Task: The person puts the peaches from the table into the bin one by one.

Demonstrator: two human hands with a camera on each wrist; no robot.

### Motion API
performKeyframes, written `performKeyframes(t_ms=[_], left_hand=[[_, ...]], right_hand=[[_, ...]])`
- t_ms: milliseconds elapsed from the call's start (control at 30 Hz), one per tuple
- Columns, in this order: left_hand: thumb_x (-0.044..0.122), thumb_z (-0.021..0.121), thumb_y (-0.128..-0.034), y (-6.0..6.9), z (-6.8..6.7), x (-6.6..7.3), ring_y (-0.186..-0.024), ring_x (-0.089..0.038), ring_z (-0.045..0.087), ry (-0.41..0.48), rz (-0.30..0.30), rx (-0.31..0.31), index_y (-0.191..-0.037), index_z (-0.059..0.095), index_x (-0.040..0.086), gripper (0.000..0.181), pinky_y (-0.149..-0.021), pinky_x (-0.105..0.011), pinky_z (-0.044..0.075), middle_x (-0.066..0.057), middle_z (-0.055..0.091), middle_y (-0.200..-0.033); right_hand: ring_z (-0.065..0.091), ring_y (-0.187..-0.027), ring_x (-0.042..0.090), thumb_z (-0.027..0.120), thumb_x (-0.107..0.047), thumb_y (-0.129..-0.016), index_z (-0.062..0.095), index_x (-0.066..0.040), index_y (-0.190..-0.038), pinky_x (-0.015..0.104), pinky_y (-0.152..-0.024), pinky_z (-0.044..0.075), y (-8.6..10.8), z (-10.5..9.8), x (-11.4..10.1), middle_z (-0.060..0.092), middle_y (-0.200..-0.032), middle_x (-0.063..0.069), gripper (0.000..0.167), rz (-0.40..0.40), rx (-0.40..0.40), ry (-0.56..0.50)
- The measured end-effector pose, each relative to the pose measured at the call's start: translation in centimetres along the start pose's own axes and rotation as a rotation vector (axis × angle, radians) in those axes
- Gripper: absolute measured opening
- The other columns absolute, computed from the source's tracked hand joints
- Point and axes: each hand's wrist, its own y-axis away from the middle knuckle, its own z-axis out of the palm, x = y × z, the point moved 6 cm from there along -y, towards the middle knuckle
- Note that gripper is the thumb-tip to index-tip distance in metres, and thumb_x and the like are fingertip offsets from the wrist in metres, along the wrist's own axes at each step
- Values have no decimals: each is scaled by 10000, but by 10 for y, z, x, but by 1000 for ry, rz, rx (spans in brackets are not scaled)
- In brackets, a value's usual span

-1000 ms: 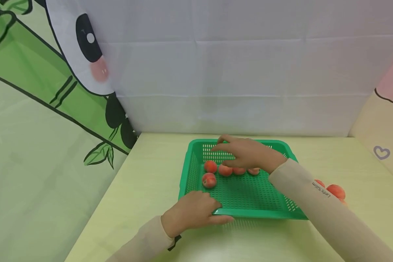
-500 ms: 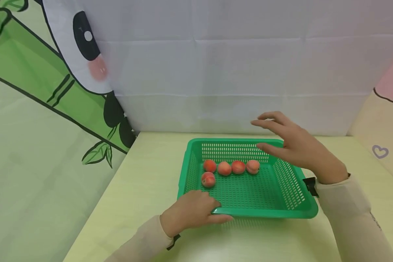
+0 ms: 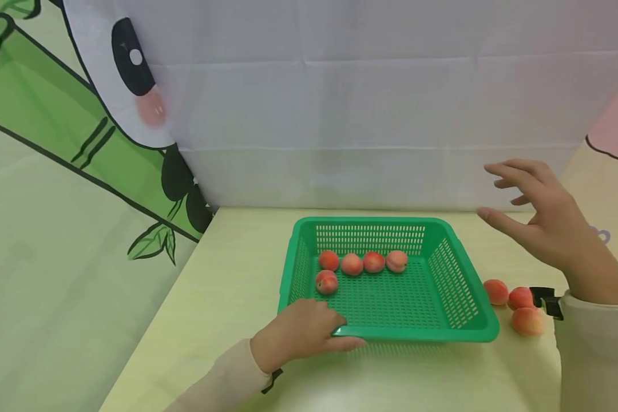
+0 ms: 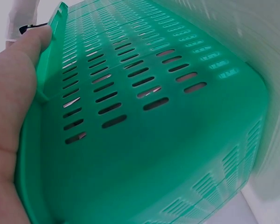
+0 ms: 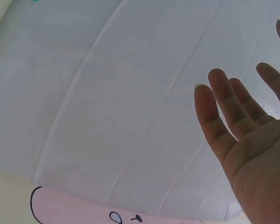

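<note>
A green slotted basket [image 3: 391,335] stands on the table with several peaches inside: four in a row, the rightmost one a pale peach [image 3: 396,261], and one peach [image 3: 327,282] in front at the left. The left hand [image 3: 301,335] grips the basket's near rim at its left part, thumb outside; the left wrist view shows that hand [image 4: 11,107] along the rim beside the slotted wall [image 4: 130,154]. Raised in the air right of the basket, the right hand [image 3: 556,229] has its fingers spread and holds nothing, as the right hand [image 5: 256,135] also shows in the right wrist view.
Three more peaches lie on the table [image 3: 226,274] right of the basket: one near its side [image 3: 496,292], another [image 3: 520,298] and an orange-tinted one [image 3: 527,321] close to the right wrist's black strap [image 3: 547,302]. A white cloth [image 3: 314,114] with printed cartoons hangs behind.
The right hand has moved from above the row of peaches out to the right, past the basket's side, uncovering the peaches there. The left hand stays on the rim.
</note>
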Motion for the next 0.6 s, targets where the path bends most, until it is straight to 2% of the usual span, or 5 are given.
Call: performKeyframes(t_ms=[67,267,400,500,600], left_hand=[[578,653,-1026,0,0,0,-456,19,175,-4,0,-1,-597,328,237,637,-445,-186,175,150,176,-525],[579,656,-1024,1,-1,1,-458,23,174,-16,8,14,-596,334,238,635,-447,-184,170,154,177,-527],[572,666,-1021,2,-2,1,-469,27,162,-8,11,27,-598,333,237,635,-454,-182,161,157,173,-537],[571,666,-1022,2,-2,1,-475,30,160,2,8,25,-601,332,238,632,-457,-182,159,161,172,-542],[574,665,-1021,2,-3,1,-480,27,159,-1,5,25,-600,331,238,634,-459,-184,160,160,170,-543]], right_hand=[[489,-1176,-70,820,57,-854,595,-70,-1504,82,-894,362,8,-1,12,472,-1459,-143,699,60,-10,16],[415,-1126,-100,808,-93,-933,564,-61,-1523,60,-826,336,34,3,48,480,-1468,192,640,236,-121,69],[516,-1189,157,789,-185,-975,530,-36,-1538,123,-779,360,47,5,63,442,-1477,260,638,327,-180,105],[534,-1168,448,754,-253,-1010,499,-15,-1546,308,-791,441,55,7,74,403,-1487,304,640,391,-239,134],[520,-1148,532,730,-290,-1027,483,3,-1541,537,-786,458,63,10,84,384,-1472,335,641,429,-291,145]])
